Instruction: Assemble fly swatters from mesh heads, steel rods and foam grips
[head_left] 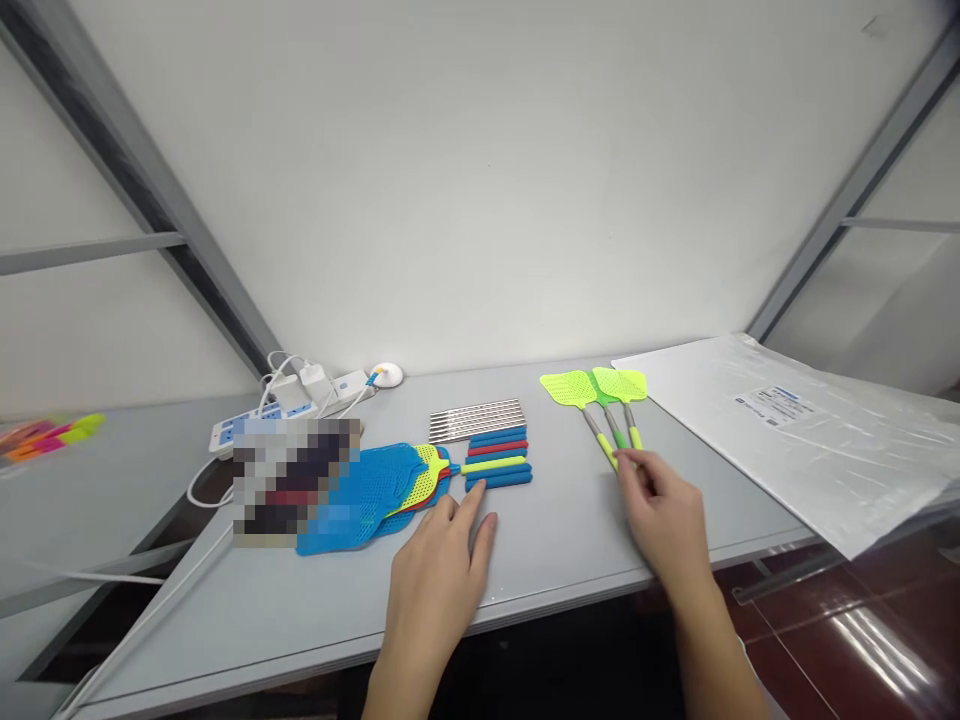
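My left hand (439, 565) hovers low over the table, thumb and index finger apart. Its index fingertip is at the near edge of a row of handle grips (499, 480), mostly blue, with a red one and a yellow-green one. Left of these lies a pile of fly swatter heads (375, 490), blue, yellow-green and red. My right hand (666, 510) is closed in a pinch at the grip end of a yellow-green fly swatter (570, 388). Beside it lie a green fly swatter (619, 438) and another yellow-green one (634, 385), their metal shafts fanned out.
Several metal rods (480, 420) lie side by side behind the grips. A power strip (225, 435) with chargers and cables stands at the back left, near a white round device (388, 375). A large white plastic bag (825, 440) covers the table's right side. A pixelated patch hides something at left.
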